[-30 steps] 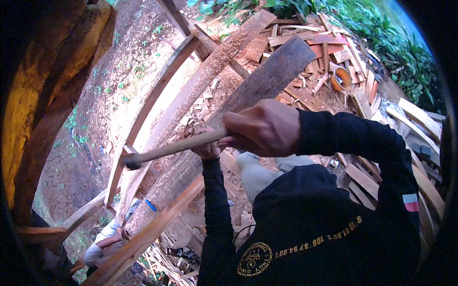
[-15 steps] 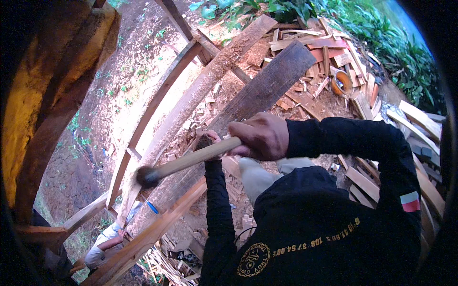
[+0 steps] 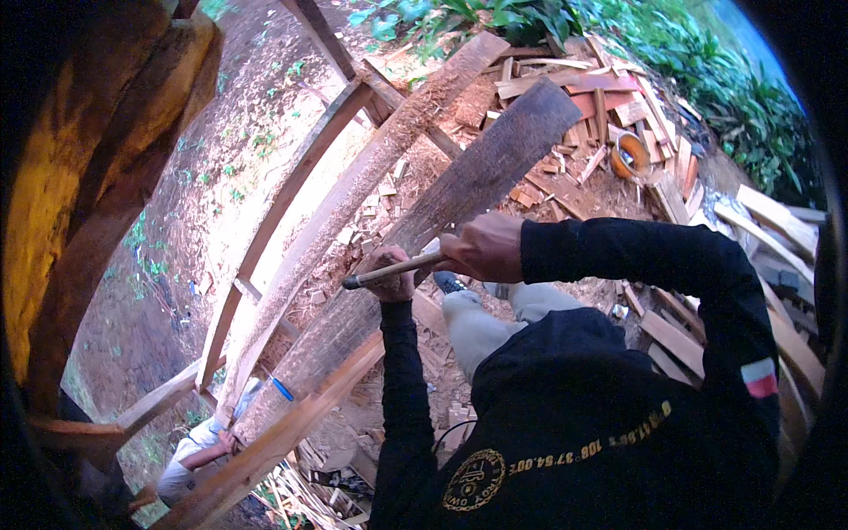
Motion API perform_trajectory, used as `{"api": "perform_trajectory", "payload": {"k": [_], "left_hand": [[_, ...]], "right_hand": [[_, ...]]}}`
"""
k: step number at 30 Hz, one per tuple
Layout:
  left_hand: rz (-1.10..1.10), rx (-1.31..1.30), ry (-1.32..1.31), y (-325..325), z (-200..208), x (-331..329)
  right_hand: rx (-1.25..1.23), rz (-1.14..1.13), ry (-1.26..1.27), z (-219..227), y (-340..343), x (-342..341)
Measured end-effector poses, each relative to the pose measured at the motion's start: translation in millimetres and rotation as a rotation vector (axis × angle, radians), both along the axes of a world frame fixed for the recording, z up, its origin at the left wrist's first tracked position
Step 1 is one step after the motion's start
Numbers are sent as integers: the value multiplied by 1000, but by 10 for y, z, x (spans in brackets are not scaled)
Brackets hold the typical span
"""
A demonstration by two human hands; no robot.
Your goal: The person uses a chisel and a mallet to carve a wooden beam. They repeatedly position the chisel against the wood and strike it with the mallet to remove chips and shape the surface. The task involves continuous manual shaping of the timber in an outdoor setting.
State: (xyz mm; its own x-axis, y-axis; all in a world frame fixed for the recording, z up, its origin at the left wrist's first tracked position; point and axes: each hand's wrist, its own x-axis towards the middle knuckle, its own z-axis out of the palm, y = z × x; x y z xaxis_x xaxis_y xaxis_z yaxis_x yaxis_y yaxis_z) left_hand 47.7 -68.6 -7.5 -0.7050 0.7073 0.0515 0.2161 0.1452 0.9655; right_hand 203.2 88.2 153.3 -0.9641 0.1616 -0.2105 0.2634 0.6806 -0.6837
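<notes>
My right hand (image 3: 484, 248) is closed round the wooden handle of a hammer (image 3: 402, 269). The handle points left across my left hand, and its dark end shows just beyond that hand. My left hand (image 3: 389, 275) is closed at the near edge of a long dark plank (image 3: 495, 172); what its fingers hold, if anything, is hidden. The plank slopes from upper right to lower left. A slim blue object (image 3: 282, 389) lies on its lower part.
A curved beam (image 3: 380, 146) covered in sawdust runs beside the plank, with a wooden frame (image 3: 305, 163) behind it. At lower left, another person's hand (image 3: 228, 441) touches the wood. Offcuts (image 3: 632, 110) and an orange bowl (image 3: 629, 156) lie at upper right.
The hammer has swung down from a raised position toward my left hand, and its handle looks shorter from here. My left hand stays about where it was by the plank.
</notes>
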Motion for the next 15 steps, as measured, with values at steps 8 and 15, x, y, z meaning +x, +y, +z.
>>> {"api": "perform_trajectory", "payload": {"k": [8,15], "left_hand": [[-83,468,-290,-83,-192,-112],[-1,-43,565,-359,-519,-260]], "right_hand": [[-228,-96,491,306,-262,-233],[-26,-59,347,331,-311,-396]]}}
